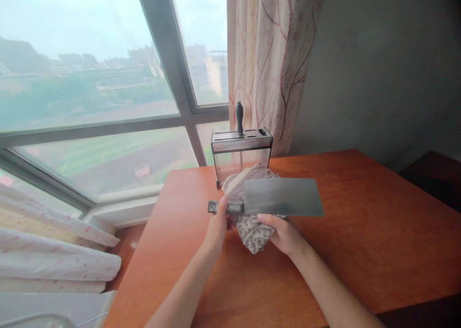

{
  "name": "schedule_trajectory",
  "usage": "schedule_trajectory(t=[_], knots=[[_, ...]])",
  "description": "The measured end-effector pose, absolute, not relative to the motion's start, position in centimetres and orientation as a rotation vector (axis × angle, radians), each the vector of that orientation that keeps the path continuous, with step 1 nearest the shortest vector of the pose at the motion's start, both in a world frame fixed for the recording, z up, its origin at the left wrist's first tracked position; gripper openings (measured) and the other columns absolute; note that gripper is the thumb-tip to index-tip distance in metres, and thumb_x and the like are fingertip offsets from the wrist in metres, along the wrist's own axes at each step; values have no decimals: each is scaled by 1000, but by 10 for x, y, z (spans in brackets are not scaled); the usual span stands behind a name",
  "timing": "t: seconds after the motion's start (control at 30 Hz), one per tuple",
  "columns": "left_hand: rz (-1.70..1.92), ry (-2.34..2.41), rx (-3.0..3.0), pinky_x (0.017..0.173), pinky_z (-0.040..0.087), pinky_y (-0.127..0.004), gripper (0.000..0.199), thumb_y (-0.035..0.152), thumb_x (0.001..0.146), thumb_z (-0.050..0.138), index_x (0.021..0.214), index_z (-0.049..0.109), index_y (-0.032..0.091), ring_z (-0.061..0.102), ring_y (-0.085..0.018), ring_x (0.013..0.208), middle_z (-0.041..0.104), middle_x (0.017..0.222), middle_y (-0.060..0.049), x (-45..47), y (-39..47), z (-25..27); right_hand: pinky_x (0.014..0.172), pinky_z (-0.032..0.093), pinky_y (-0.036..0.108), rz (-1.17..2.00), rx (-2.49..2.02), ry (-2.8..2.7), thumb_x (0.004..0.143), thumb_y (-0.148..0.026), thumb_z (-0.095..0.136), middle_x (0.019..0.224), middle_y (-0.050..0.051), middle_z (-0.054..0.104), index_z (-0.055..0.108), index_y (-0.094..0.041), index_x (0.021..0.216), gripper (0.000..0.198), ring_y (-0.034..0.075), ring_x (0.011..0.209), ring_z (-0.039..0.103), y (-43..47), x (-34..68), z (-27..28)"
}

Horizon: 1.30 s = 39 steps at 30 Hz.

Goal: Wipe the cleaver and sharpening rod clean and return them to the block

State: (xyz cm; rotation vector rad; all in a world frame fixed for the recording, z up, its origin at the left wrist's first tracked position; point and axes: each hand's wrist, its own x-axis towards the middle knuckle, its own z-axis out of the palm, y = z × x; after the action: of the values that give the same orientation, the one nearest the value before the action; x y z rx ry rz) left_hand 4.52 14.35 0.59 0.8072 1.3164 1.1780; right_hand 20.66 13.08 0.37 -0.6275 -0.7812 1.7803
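Observation:
A cleaver point(284, 197) is held level above the table, its broad blade pointing right. My left hand point(218, 217) is closed round its black handle point(236, 208), thumb on top. Behind and below the blade hangs a mottled grey-and-white cloth point(255, 234). My right hand point(284, 232) pinches this cloth under the blade's lower edge, with the thumb in front; the other fingers are mostly hidden. Just beyond stands a knife block point(242, 140) with see-through sides, and one black handle point(239, 118) sticks up from its top.
The reddish-brown wooden table point(360, 232) spreads under my hands and far to the right. A window point(90, 92) lies to the left. Behind the block hangs a patterned curtain point(281, 54), and another pale curtain point(54, 256) is at lower left.

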Motion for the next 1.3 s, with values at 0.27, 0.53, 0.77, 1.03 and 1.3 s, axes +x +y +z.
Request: schedule_trajectory(t=[0.27,0.53,0.77,1.03,1.3], knots=[[1097,1257,606,39,26,-19,53,69,71,51,59,48,18,39,-8,38,45,45,4,40,150,-1,91,48,40,1679,-697,-800,70,-21,71,91,1,74,69,-24,103,33,26,97,65,133,208,5],[1213,1144,449,39,30,-18,42,58,73,58,64,48,18,40,-6,37,50,49,5,31,156,2,89,49,40,1672,-735,-719,72,-22,70,98,1,73,68,-26,102,31,27,95,65,133,212,7],[1231,1052,423,37,31,-16,34,47,74,58,64,53,16,45,-7,38,53,46,1,26,159,9,96,45,40,1588,-729,-660,73,-21,69,100,0,72,65,-25,111,38,27,105,61,137,217,8],[1357,976,393,34,27,-15,34,48,75,59,64,48,17,37,-6,34,50,43,3,23,161,11,94,46,40,1546,-710,-543,72,-26,70,106,-1,71,63,-27,113,41,27,107,61,142,230,9],[1390,1017,382,34,26,-17,43,58,72,59,61,48,17,38,-6,34,48,44,3,33,157,6,90,49,41,1522,-635,-549,74,-27,67,106,-1,71,63,-29,112,39,26,111,59,140,228,11]])
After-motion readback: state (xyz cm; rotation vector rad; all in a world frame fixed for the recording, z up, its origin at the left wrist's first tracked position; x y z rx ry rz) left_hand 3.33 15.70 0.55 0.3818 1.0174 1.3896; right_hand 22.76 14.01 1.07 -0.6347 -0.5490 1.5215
